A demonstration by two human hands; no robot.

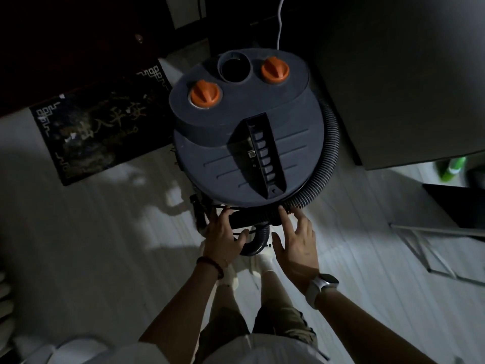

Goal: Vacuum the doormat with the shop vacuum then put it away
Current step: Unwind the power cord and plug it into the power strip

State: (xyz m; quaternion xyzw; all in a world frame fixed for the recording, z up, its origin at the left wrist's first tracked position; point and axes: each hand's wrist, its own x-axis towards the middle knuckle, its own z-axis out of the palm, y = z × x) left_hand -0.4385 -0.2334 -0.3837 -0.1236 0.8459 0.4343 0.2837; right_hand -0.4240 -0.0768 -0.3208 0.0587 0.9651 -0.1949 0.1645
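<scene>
Your left hand (225, 239) and right hand (296, 241), both with fingers spread, rest on the near lower rim of the shop vacuum (244, 132), which stands directly ahead, its hose (328, 158) curling rightward, the doormat (102, 127) ahead-left, nearer your left.

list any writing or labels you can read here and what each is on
"出入平安", gold characters on the dark doormat; the first character is dim, so that reading is partly a guess.
Small square code sticker in the handle recess of the shop vacuum: too small to read.
Orange knobs and ribbed hose: no text visible.
</scene>
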